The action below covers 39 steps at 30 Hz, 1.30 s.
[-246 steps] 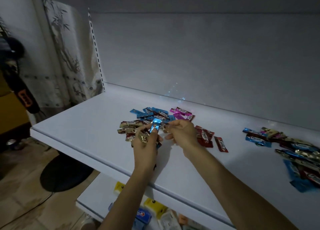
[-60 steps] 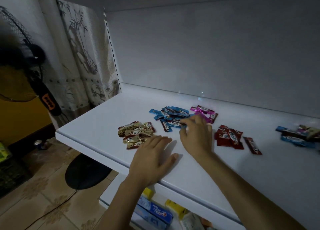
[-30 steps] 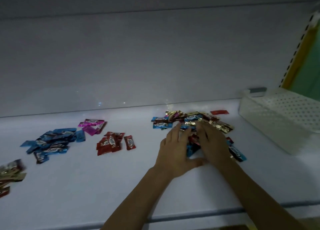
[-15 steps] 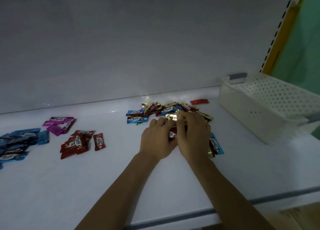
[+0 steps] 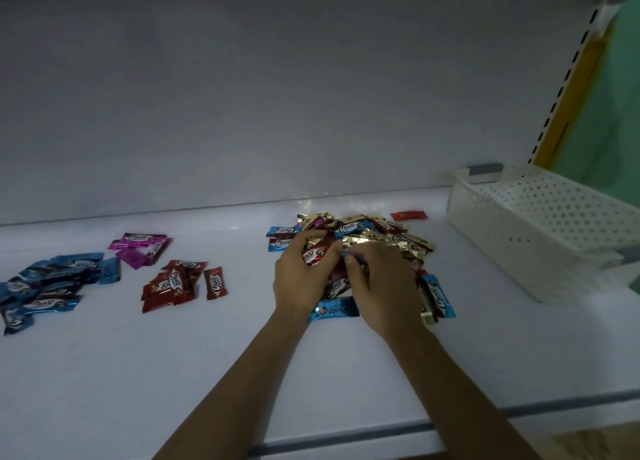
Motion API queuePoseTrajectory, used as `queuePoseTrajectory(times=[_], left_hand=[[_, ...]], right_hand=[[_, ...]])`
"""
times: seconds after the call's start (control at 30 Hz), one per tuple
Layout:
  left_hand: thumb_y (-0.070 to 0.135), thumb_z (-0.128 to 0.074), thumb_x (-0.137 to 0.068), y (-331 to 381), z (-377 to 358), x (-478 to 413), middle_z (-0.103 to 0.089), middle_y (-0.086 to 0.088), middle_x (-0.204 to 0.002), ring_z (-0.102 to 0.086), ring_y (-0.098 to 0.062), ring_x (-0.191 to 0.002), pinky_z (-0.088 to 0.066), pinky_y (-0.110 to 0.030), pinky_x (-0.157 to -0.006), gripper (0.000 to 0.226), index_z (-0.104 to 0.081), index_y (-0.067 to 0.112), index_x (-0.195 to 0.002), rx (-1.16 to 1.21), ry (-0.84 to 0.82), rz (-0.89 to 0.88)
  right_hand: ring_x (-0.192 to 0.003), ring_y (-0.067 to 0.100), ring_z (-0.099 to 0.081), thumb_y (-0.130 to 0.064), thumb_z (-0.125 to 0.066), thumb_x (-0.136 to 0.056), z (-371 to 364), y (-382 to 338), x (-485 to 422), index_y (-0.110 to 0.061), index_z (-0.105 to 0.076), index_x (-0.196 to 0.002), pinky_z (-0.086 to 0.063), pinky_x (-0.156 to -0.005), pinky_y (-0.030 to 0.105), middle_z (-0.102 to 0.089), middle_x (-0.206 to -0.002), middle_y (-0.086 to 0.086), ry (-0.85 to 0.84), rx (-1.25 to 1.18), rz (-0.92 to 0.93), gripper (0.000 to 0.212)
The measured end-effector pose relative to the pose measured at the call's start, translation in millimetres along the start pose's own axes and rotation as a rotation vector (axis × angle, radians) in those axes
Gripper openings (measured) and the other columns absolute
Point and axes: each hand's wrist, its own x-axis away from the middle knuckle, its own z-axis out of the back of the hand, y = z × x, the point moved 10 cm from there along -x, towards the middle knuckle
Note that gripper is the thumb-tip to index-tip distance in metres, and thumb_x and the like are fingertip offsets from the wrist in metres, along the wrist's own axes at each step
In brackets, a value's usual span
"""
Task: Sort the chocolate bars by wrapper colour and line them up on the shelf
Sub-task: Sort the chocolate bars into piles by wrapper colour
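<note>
White shelf (image 5: 104, 373) bore both hands side by side on the mixed pile (image 5: 398, 241) — left hand (image 5: 304, 283) curled round a red bar (image 5: 313, 254) marked "Choco", right hand (image 5: 381, 286) curled, its grip unclear. To their left lay the red group (image 5: 173, 283), pink group (image 5: 142, 246) and blue group (image 5: 48, 290) — all "Choco".

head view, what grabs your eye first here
The left hand and right hand dig in a mixed pile mid-shelf, the left pinching a red bar. Left of it lie a red pile, a pink pile and a blue pile; a basket stands at right.
</note>
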Motion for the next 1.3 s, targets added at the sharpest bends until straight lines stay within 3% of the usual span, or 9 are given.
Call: queuePoseTrajectory(times=[0.1, 0.2, 0.4, 0.67, 0.83, 0.9, 0.97, 1.07, 1.3], left_hand=[[0.028, -0.072, -0.084, 0.6, 3.8, -0.9, -0.069, 0.011, -0.094, -0.068, -0.006, -0.087, -0.057, -0.025, -0.074, 0.022, -0.066, 0.023, -0.105, 0.142, 0.005, 0.007], [0.031, -0.074, -0.081, -3.3, 3.9, -1.2, -0.071, -0.005, -0.090, -0.069, -0.025, -0.088, -0.055, -0.041, -0.078, 0.025, -0.069, 0.014, -0.099, 0.440, 0.008, 0.054], [0.034, -0.056, -0.095, -1.5, 23.2, 1.7, -0.054, 0.002, -0.075, -0.049, -0.007, -0.064, -0.042, -0.018, -0.060, 0.021, -0.061, 0.016, -0.103, 0.450, 0.109, 0.077], [0.059, -0.052, -0.083, -27.7, 31.3, 16.7, -0.058, 0.000, -0.061, -0.048, -0.006, -0.041, -0.027, -0.013, -0.032, 0.049, -0.068, 0.017, -0.100, 0.967, -0.170, 0.506], [0.066, -0.049, -0.082, -36.1, 52.8, 27.1, -0.048, -0.001, -0.061, -0.040, -0.007, -0.042, -0.023, -0.015, -0.047, 0.063, -0.066, 0.012, -0.107, 1.103, -0.159, 0.536], [0.069, -0.050, -0.079, -36.1, 52.9, 29.9, -0.051, -0.003, -0.065, -0.045, -0.010, -0.050, -0.036, -0.019, -0.051, 0.069, -0.066, 0.009, -0.108, 1.094, -0.151, 0.520], [0.073, -0.050, -0.077, -28.6, 52.1, 33.4, -0.065, -0.013, -0.091, -0.061, -0.020, -0.078, -0.048, -0.030, -0.074, 0.078, -0.064, 0.005, -0.112, 1.036, -0.171, 0.491], [0.069, -0.037, -0.085, -26.8, 65.4, 41.1, -0.066, -0.016, -0.122, -0.060, -0.026, -0.116, -0.042, -0.039, -0.105, 0.076, -0.062, 0.006, -0.120, 0.988, -0.161, 0.477], [0.060, -0.043, -0.085, -29.1, 161.5, 40.7, -0.065, -0.005, -0.091, -0.064, -0.015, -0.096, -0.052, -0.030, -0.091, 0.050, -0.062, 0.014, -0.090, 0.869, -0.023, 0.292]], right_hand=[[-0.103, 0.016, -0.054, -0.040, -0.042, -0.093, -14.3, -8.5, 3.0, -0.018, -0.056, -0.118, -0.044, -0.090, 0.032, -0.061, -0.109, -0.001, -0.122, 0.059, 0.084, 0.036], [-0.109, 0.017, -0.054, -0.048, -0.039, -0.088, -13.4, -21.0, 6.8, -0.020, -0.058, -0.119, -0.035, -0.093, 0.029, -0.060, -0.115, -0.002, -0.140, 0.063, 0.174, 0.046], [-0.121, 0.013, -0.044, -0.079, -0.041, -0.072, -29.5, -31.3, 15.2, -0.022, -0.061, -0.121, -0.023, -0.104, 0.029, -0.056, -0.124, -0.005, -0.272, 0.123, 0.309, 0.078], [-0.128, 0.021, -0.039, -0.057, -0.031, -0.092, -38.8, -7.8, 6.7, -0.026, -0.047, -0.133, -0.019, -0.112, 0.039, -0.047, -0.135, -0.002, -0.314, 0.351, 0.154, 0.055], [-0.114, 0.020, -0.055, -0.056, -0.032, -0.088, -25.5, -58.3, 9.0, -0.022, -0.063, -0.119, -0.034, -0.101, 0.041, -0.063, -0.119, -0.002, -0.181, 0.124, 0.268, 0.055], [-0.120, 0.015, -0.050, -0.060, -0.031, -0.089, -30.2, -98.3, 16.0, -0.023, -0.057, -0.126, -0.031, -0.102, 0.035, -0.058, -0.127, -0.005, -0.212, -0.062, 0.312, 0.058], [-0.128, 0.010, -0.039, -0.064, -0.022, -0.087, -37.5, -128.8, 17.9, -0.027, -0.050, -0.131, -0.021, -0.106, 0.028, -0.049, -0.136, -0.009, -0.242, -0.152, 0.285, 0.064], [-0.128, 0.010, -0.036, -0.063, -0.015, -0.084, -58.3, -152.8, 18.4, -0.027, -0.052, -0.130, -0.021, -0.109, 0.027, -0.047, -0.136, -0.009, -0.277, -0.201, 0.239, 0.069], [-0.102, 0.006, -0.056, -0.027, -0.059, -0.091, -103.2, -217.4, 29.3, -0.021, -0.063, -0.109, -0.049, -0.090, 0.028, -0.061, -0.107, -0.008, -0.350, -0.740, 0.094, 0.019]])
